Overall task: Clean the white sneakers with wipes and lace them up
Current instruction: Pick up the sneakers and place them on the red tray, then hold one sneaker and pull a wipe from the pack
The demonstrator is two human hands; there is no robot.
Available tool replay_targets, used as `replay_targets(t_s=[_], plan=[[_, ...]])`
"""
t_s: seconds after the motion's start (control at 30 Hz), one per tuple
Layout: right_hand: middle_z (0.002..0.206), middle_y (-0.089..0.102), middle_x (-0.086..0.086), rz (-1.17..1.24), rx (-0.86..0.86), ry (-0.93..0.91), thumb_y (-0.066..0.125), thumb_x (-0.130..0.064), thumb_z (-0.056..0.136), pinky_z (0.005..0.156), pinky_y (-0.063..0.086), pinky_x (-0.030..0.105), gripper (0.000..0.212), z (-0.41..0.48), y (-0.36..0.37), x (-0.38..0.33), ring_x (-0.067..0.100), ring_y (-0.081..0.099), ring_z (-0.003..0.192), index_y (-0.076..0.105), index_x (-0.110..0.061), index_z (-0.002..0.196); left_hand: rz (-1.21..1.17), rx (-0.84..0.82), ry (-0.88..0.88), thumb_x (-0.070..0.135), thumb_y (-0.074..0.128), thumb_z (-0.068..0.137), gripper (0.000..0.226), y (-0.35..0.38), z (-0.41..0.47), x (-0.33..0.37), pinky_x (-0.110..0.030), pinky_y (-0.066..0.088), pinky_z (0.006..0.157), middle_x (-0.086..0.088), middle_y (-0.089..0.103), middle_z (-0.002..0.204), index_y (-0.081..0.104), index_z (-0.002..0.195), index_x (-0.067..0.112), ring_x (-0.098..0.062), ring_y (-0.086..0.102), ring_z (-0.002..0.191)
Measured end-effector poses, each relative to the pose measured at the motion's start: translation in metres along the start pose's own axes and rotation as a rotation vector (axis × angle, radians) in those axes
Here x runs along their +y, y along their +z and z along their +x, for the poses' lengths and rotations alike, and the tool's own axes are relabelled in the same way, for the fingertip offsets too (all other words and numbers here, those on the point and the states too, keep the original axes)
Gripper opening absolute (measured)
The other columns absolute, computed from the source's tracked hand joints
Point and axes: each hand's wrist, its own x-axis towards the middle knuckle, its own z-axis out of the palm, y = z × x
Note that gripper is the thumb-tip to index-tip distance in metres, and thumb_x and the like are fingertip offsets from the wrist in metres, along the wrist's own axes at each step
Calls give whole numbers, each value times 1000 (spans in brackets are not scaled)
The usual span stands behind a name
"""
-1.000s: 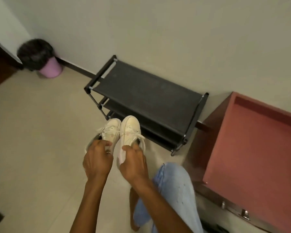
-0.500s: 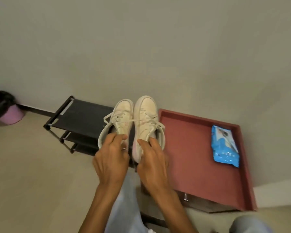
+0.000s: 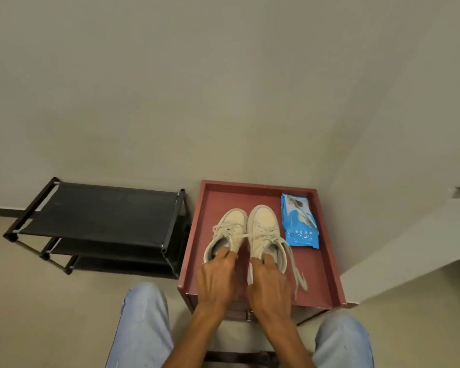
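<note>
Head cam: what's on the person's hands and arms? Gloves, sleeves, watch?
Left hand and right hand are ungloved. Left forearm and right forearm are bare to the frame edge: no sleeves, watch or wristband visible. No ring discernible. Light blue jeans cover the legs.

Nothing readable to call here. The blue wipes pack (image 3: 299,221), lying just ahead and to the right of the right hand (image 3: 270,285), has a printed picture at its far end and a short row of pale characters toward the end nearer the hand. They are too small and blurred to make out, so no word, brand or number comes through. The left sneaker (image 3: 231,229), gripped by the left hand (image 3: 217,277), and the right sneaker (image 3: 263,227), gripped by the right hand, show pale uppers from this angle, with no logo or label that can be read.
</note>
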Motion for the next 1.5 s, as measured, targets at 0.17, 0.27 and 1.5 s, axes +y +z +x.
replay_targets(t_s=[0.17, 0.27, 1.5], plan=[[136, 49, 6, -107, -162, 19, 49, -12, 93, 77, 52, 37, 35, 24, 35, 7, 29, 63, 105, 56, -17, 126, 113, -100, -62, 13, 47, 102, 34, 29, 14, -15, -23, 40, 60, 7, 62, 135, 63, 131, 22, -18, 71, 93], [132, 51, 10, -138, -203, 25, 52, -8, 91, 72, 53, 39, 35, 34, 60, 9, 31, 66, 98, 56, -15, 125, 76, -139, -92, 15, 49, 103, 32, 40, 21, -19, -28, 53, 72, 4, 61, 137, 63, 131, 19, -20, 72, 96], [125, 63, 10, -128, -83, -93, 73, -3, 68, 103, 42, 47, 48, 4, 66, 33, 36, 38, 138, 64, -10, 115, -19, -201, -76, 15, 50, 104, 37, 48, 5, -33, -30, 54, 89, -9, 62, 132, 45, 140, 14, -23, 64, 113]])
